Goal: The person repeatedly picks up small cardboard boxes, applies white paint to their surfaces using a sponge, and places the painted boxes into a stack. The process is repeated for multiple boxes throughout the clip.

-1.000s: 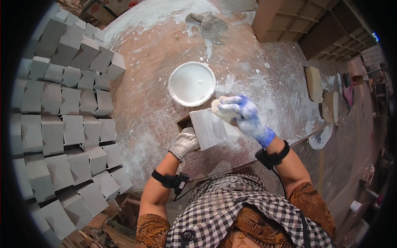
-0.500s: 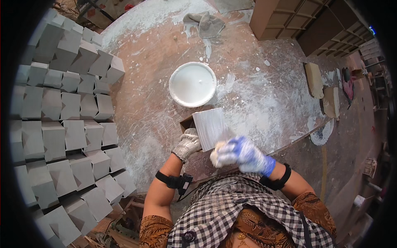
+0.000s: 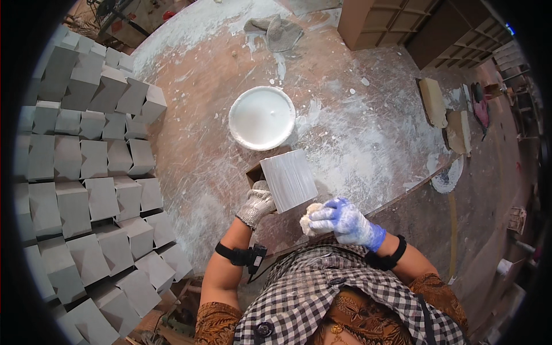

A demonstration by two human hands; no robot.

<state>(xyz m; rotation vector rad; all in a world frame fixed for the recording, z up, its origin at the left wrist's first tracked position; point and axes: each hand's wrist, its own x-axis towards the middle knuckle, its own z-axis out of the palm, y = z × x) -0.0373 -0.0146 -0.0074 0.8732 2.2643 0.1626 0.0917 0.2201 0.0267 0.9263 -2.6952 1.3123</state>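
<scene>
1. Scratched brown tabletop, smeared and spotted with white, spreads under the work in a workshop crowded with stacked goods.
2. On its near middle part is the box, tilted slightly, its upper face coated in streaky white; a bare brown opening shows at its left. Whether it rests on the wood or is held above, I cannot tell.
3. At that open side, the left hand, in a pale knitted glove, grasps the box, fingers partly hidden by it.
4. Just right of the box's near corner, apart from it, the right hand, in a blue glove caked with white, is closed around a cream sponge.
5. Black bands circle both forearms; the left band's module carries a small pale label, its print too small to read.
6. Just beyond the box sits a round bowl of white liquid.
7. Farther out: rows of stacked grey boxes at left, a crumpled grey cloth at the far side, brown compartmented units far right, and 2 yellowish blocks at right.
</scene>
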